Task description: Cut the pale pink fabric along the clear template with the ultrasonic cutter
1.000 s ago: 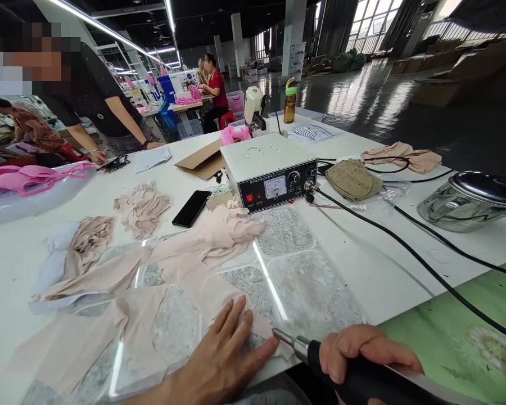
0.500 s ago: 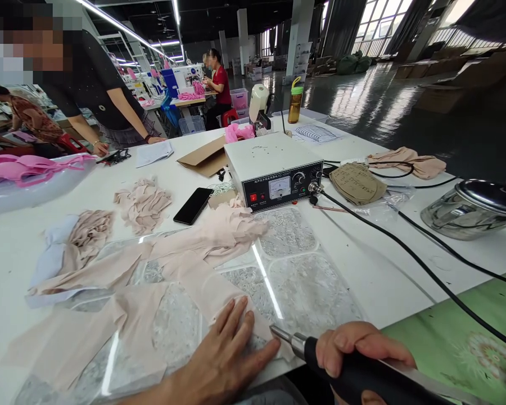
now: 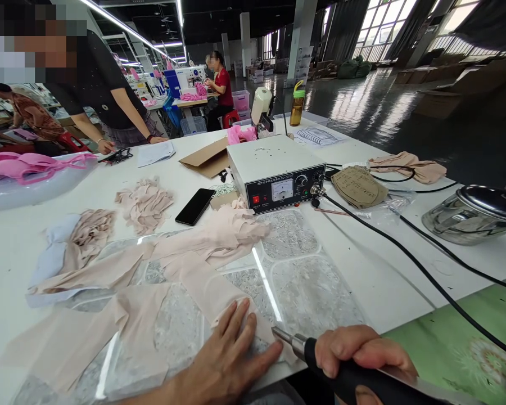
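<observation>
Head view: right grip [image 3: 365, 350] still holds tool [image 3: 298, 344] at beige fabric [image 3: 202, 286].

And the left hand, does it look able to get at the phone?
Probably yes, with a stretch: the left hand lies on a cloth strip, but the phone, beyond the cloth pile, looks uncovered.

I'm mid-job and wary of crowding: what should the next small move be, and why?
Probably have the left hand draw its thumb back slightly, without lifting off the beige fabric strip. The thumb reaches close beside the metal tip of the black-handled tool in the right hand, so more room there seems wise. I can't tell whether the tip touches the fabric.
</observation>
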### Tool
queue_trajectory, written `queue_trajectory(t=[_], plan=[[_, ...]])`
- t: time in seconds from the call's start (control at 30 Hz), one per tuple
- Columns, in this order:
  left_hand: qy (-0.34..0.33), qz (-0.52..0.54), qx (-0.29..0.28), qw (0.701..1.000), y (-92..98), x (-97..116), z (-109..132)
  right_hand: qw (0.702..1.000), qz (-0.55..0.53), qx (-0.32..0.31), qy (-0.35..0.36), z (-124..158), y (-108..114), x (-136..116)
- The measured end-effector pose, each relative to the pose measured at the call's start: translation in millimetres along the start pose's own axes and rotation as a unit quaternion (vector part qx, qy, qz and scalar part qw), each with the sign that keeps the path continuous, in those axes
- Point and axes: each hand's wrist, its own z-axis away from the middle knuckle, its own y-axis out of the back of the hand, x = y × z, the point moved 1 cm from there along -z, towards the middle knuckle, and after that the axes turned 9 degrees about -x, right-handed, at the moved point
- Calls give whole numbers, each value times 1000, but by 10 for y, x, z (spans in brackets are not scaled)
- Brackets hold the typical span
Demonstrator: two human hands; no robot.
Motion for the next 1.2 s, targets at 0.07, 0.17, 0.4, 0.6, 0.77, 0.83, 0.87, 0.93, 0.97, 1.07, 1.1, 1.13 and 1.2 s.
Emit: queue_trajectory(t=[0.07, 0.17, 0.4, 0.6, 0.77, 0.83, 0.87, 0.93, 0.97, 1.07, 1.1, 1.13, 1.2], plan=[[-4, -4, -2, 1000, -8, -2, 9, 1000, -12, 16, 11, -6, -62, -15], [0, -3, 3, 1000, -21, 0, 16, 999, -17, 32, 14, -26, -140, -15], [9, -18, -8, 1000, -12, 8, 7, 1000, -11, -7, 26, -93, -181, 18], [8, -16, -9, 1000, 14, 2, -12, 999, -19, -32, 25, -102, -171, 48], [3, -16, -10, 1000, 21, -3, -19, 997, -15, -58, 38, -83, -137, 62], [7, -15, -1, 1000, 25, 1, -23, 998, -16, -54, 33, -82, -146, 57], [10, -16, 2, 1000, 28, 2, -24, 998, -17, -46, 30, -86, -157, 54], [9, -18, 1, 1000, 34, 5, -26, 999, -19, -35, 29, -104, -191, 53], [7, -19, -1, 1000, 37, 5, -26, 999, -18, -30, 32, -117, -209, 55], [4, -15, 3, 1000, 39, 3, -22, 999, -9, -29, 43, -150, -246, 79], [5, -14, 7, 1000, 37, 3, -19, 999, -3, -29, 44, -156, -250, 91], [5, -13, 7, 1000, 33, 3, -17, 999, 2, -28, 44, -159, -250, 103], [5, -13, 3, 1000, 26, 6, -16, 999, 7, -31, 43, -157, -247, 121]])
